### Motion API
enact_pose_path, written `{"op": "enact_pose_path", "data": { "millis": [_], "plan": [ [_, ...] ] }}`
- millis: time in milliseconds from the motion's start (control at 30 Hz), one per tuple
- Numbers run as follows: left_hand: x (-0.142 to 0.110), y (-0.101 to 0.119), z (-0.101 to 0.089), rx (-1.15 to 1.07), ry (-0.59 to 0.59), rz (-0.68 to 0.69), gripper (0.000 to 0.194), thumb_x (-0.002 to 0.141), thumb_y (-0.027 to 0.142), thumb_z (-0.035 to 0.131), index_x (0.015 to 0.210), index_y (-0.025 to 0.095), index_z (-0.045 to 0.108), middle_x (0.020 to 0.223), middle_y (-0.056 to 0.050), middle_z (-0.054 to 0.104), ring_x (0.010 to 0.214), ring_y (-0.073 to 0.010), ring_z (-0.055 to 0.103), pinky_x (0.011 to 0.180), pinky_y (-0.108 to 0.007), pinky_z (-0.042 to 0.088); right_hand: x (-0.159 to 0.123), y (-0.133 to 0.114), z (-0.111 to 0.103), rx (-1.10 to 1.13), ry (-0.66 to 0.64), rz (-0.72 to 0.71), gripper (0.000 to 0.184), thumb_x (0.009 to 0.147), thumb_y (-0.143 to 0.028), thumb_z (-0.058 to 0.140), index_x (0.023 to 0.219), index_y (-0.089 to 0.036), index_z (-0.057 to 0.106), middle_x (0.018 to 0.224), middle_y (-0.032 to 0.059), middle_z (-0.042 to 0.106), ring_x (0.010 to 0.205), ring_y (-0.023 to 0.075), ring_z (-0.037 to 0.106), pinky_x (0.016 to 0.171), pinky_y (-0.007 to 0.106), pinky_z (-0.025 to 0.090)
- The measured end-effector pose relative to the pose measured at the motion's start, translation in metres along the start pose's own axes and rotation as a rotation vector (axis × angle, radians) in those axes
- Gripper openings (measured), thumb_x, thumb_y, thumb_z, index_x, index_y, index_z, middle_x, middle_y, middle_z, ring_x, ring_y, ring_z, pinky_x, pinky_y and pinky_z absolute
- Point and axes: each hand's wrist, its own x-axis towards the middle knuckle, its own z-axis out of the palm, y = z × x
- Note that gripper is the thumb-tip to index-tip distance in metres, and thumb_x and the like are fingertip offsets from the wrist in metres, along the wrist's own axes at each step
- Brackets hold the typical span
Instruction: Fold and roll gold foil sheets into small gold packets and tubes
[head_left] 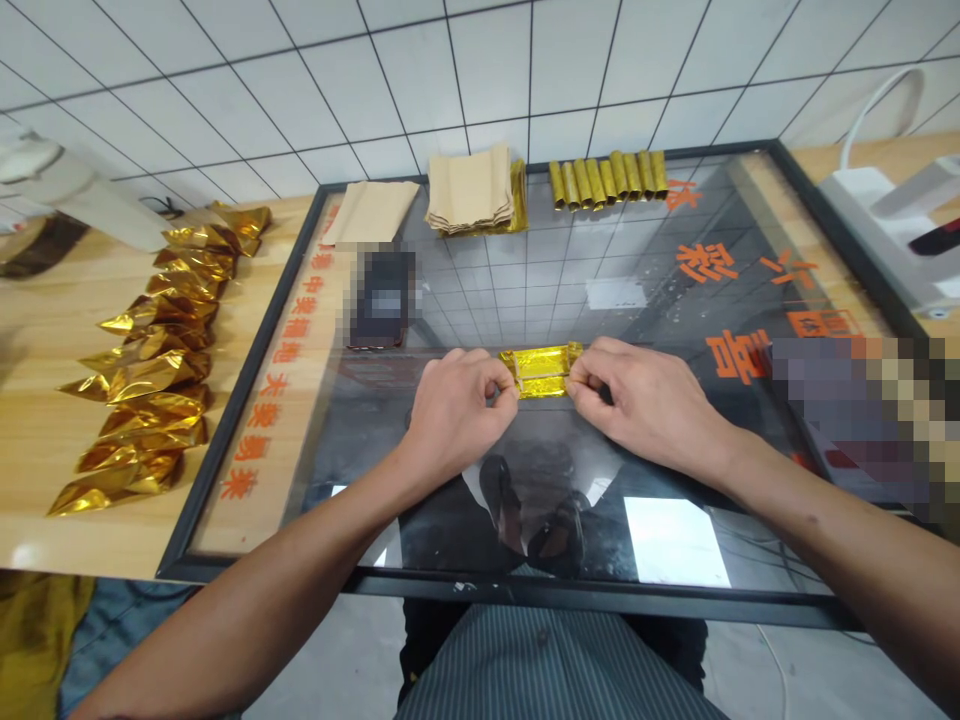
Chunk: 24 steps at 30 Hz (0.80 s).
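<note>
A small piece of gold foil paper (543,362), with folded edges, lies on the dark glass table top in front of me. My left hand (459,408) pinches its left end between thumb and forefinger. At the opposite end, the thumb and fingers of my right hand (643,402) are closed on the same paper. Beyond it sits a stack of brown-backed paper sheets (469,188) with gold showing at its edge. A row of several rolled gold paper tubes (607,180) lies to the right of that stack.
Several folded gold foil shapes (154,370) line the wooden surface at left. A flat brown paper (371,212) and a blurred dark object (381,298) lie on the glass. At right are a white power strip (889,240) and another blurred item (847,420). Black edging (600,597) frames the glass.
</note>
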Motion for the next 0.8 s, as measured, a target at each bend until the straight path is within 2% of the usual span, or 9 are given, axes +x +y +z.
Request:
{"op": "enact_pose_path", "data": {
  "millis": [800],
  "plan": [
    [0.0010, 0.0036, 0.0010, 0.009, -0.010, -0.039, 0.013, 0.084, 0.016, 0.066, 0.072, 0.022, 0.066, 0.082, 0.001, 0.071, 0.085, -0.0212, 0.060, 0.080, -0.037, 0.037, 0.0029, -0.0042, 0.0006, -0.022, 0.023, 0.035, 0.011, 0.091, -0.025, 0.062, 0.082, -0.023, 0.069, 0.085, 0.0010, 0.069, 0.069, 0.0164, 0.057, 0.061, 0.032, 0.029]
  ]
}}
